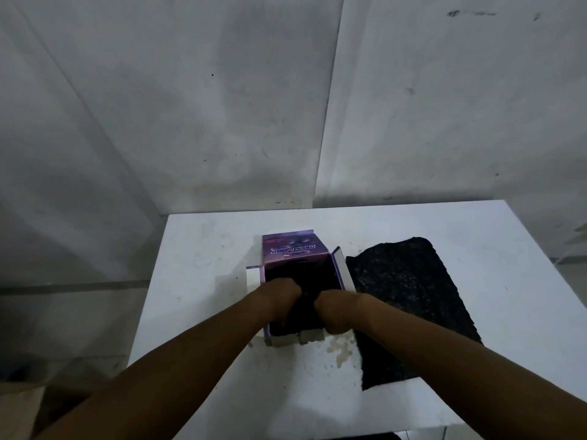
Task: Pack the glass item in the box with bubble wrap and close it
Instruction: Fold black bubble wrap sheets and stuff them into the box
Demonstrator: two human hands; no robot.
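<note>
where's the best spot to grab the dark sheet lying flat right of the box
Probably the near-left corner of the dark sheet, pinched from above. It lies flat on the table, so only an edge lifts, and that corner sits closest to the right hand, which like the left hand is now down in the box.

I see a cardboard box [295,252], glossy purple print outside, plain matt white on its flaps. Beside it I've got a black sheet [409,300], rough and speckled, dull with tiny glints. The table [444,236] looks matt white, smooth but stained. Behind, I read a scuffed, matt grey wall [190,106].
</note>
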